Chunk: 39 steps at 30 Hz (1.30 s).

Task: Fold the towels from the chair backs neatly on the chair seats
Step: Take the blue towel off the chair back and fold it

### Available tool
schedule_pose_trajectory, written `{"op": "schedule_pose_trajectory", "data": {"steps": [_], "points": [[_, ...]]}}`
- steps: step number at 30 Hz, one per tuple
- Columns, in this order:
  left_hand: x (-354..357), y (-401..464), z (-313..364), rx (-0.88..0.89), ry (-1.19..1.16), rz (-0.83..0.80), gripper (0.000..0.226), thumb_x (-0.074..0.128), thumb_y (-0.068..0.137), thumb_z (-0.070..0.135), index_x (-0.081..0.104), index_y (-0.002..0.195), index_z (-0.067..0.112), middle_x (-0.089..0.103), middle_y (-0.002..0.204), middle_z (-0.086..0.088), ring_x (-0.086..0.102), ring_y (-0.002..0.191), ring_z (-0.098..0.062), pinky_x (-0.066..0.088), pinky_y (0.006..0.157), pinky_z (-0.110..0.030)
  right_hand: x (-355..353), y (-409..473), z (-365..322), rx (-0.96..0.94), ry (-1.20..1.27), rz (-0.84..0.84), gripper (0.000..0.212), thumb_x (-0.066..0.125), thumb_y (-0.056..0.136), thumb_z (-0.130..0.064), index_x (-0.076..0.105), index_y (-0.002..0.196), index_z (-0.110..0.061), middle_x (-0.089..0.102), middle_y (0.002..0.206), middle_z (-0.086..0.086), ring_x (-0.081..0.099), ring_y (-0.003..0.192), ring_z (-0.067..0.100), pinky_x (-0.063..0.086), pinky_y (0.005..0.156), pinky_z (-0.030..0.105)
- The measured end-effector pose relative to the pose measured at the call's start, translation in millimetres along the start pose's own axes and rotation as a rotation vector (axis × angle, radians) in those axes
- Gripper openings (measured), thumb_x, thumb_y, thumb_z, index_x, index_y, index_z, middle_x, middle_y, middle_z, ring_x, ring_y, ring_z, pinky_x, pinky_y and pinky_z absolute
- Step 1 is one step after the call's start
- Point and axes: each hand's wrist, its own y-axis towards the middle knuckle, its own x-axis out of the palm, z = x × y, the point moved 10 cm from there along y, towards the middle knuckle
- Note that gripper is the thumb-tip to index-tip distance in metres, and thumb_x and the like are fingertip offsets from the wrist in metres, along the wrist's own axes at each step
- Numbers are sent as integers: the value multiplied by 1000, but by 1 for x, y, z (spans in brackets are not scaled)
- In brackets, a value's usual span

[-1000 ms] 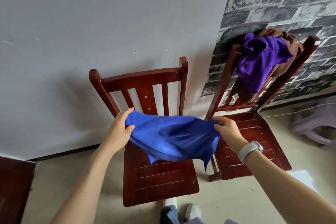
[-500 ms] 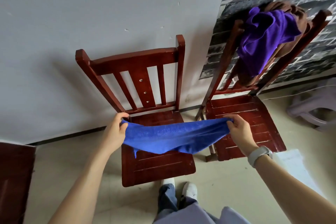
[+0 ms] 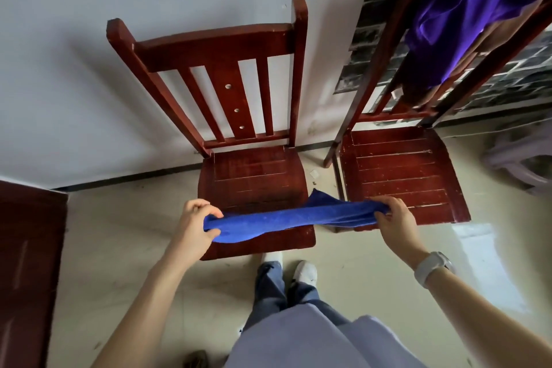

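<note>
Blue towel (image 3: 294, 216) is stretched left-to-right above the left chair seat (image 3: 254, 170) front edge. Left hand (image 3: 194, 225) and right hand (image 3: 394, 219) fingers each pinch one end; seat lies just beyond.

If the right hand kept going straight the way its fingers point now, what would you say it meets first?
The right hand pinches the blue towel with fingers aimed left along the cloth. Going straight on, it would probably bunch the towel itself first, then reach the left hand; depth above the left chair seat is unclear.
</note>
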Motion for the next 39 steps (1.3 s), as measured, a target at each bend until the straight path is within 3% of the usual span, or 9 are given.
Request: {"op": "schedule_pose_trajectory", "data": {"steps": [4,8,13,18,24,27,29,35,39], "points": [[-9,-15,-10,-49,60,114,14,62,77,-6,67,88,0,60,96,-13,57,90,-26,34,77,-21,-5,-10,3,-91,-57,57,21,53,81,11,65,96,3,52,94,15,47,82,21,29,69,13],[-17,-34,-11,-58,77,274,13,55,85,1,63,96,3,65,84,-12,55,75,-29,27,63,-23,-1,-22,-4,-219,-40,65,16,53,80,15,60,92,7,51,96,16,46,85,20,33,77,16],[-5,-61,-34,-233,-254,387,15,43,91,2,52,104,3,55,88,-6,49,80,-25,33,70,-28,21,-33,6,-120,76,-30,18,46,89,3,47,92,-15,52,75,-8,49,66,9,32,57,19],[-10,-61,-54,-237,-184,479,20,39,92,0,55,104,1,60,93,-10,52,85,-25,35,74,-26,40,-36,0,-124,67,-25,17,42,93,-9,43,95,-25,51,80,-16,51,72,4,38,59,21],[-28,11,-78,-191,-112,492,22,37,93,0,58,101,-1,64,97,-19,57,89,-33,32,72,-23,72,17,-30,-100,4,13,10,45,92,-14,47,102,-16,54,80,-4,53,73,27,38,67,32],[-25,61,-104,-206,-74,460,25,35,94,5,58,105,2,64,99,-18,56,90,-35,33,72,-27,106,58,-35,16,61,-44,14,45,92,-20,46,106,-19,55,81,-5,57,82,35,51,68,47],[-20,97,-121,-198,-58,443,25,35,95,6,58,106,3,64,99,-19,55,90,-35,33,72,-29,126,88,-39,40,56,-7,18,46,92,-19,49,109,-14,62,91,8,57,88,40,51,73,51],[5,204,-168,-190,-121,427,30,37,96,10,54,120,5,62,113,-20,55,104,-36,38,87,-34,186,183,-47,42,59,113,25,50,90,-8,54,114,-1,62,103,17,57,93,29,31,66,14],[40,236,-205,-314,-189,374,36,38,95,18,43,129,7,55,123,-18,51,112,-31,37,94,-35,217,205,-16,157,12,105,37,45,89,-5,46,125,-5,55,122,16,55,104,29,31,71,15]]}}
